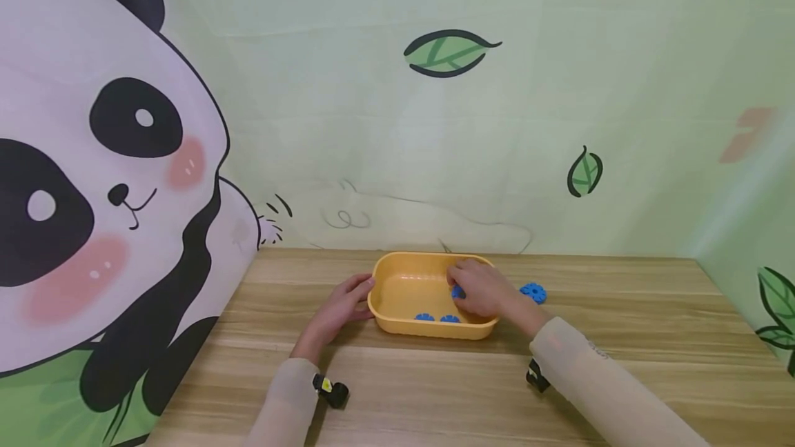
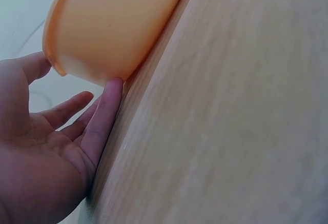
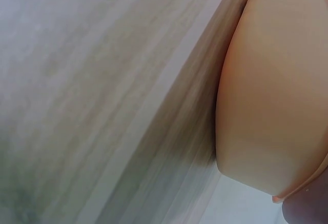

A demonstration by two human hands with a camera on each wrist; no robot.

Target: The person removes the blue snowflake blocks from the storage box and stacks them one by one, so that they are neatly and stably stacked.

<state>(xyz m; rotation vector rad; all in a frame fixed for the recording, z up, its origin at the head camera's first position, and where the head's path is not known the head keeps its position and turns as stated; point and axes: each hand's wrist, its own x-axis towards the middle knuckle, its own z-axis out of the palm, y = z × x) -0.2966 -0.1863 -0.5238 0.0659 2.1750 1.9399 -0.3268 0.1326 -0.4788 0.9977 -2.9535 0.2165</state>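
A yellow plastic basin (image 1: 405,328) stands on the wooden table. My left hand (image 1: 340,305) is at its left end; in the left wrist view the thumb (image 2: 38,66) touches the rim and an extended finger (image 2: 105,114) meets the lower wall. Over the basin's right side, my right hand (image 1: 481,288) reaches inside with curled fingers, and a blue notched plastic disc (image 1: 457,292) shows between finger and thumb. Two more blue discs, a left one (image 1: 425,317) and a right one (image 1: 450,319), lie behind the basin's front wall, partly hidden by it.
Another blue notched disc (image 1: 534,292) lies on the table (image 1: 422,392) right of the basin, behind my right wrist. A pale green cloth backdrop (image 1: 385,123) with a printed panda (image 1: 155,192) rises along the table's back and left edges.
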